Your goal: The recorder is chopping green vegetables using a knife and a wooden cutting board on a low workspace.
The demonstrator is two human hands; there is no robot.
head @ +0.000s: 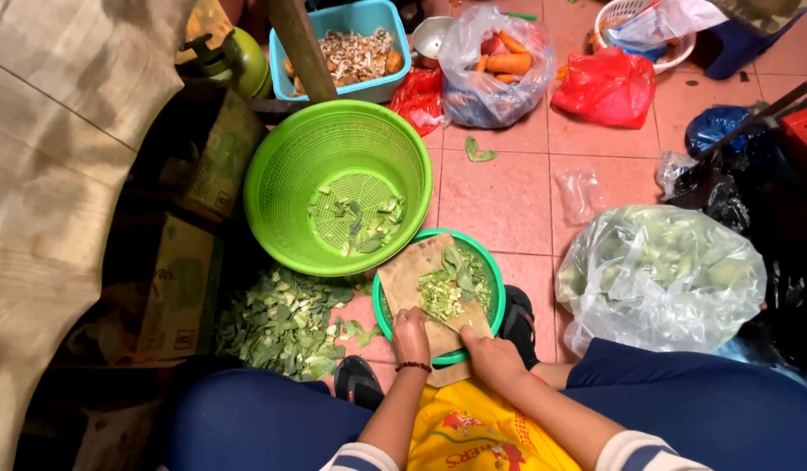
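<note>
Gripping the handle of a knife (454, 324), the right hand (491, 356) is closing tight around it, with the blade lying low across the wooden cutting board (410, 277); the blade itself is hard to make out. Beside it, the left hand (410, 336) is pressing its curled fingers down at the near edge of the chopped greens (449, 292), likely pinning the leaves so they keep from sliding under the cut; whether that grip is closing on a stem or only pressing flat, I cannot tell. The board is resting tilted across the rim of a small green basin (498, 296), probably so that cut pieces can be pushed off into it.

Just to the far left, a large green colander (281, 174) is holding a scatter of cut leaves, within easy reach of the board. Near left, a heap of green trimmings (281, 323) is lying straight on the floor. To the right, a clear plastic bag of leafy vegetables (661, 275) is sitting well apart from the basin. Farther off, a bag of carrots (495, 65), a red bag (606, 85) and a blue tub (351, 52) of pale pieces are standing together.

Everything is sitting on a pinkish tiled floor (508, 187), with the person working low between their own knees.
</note>
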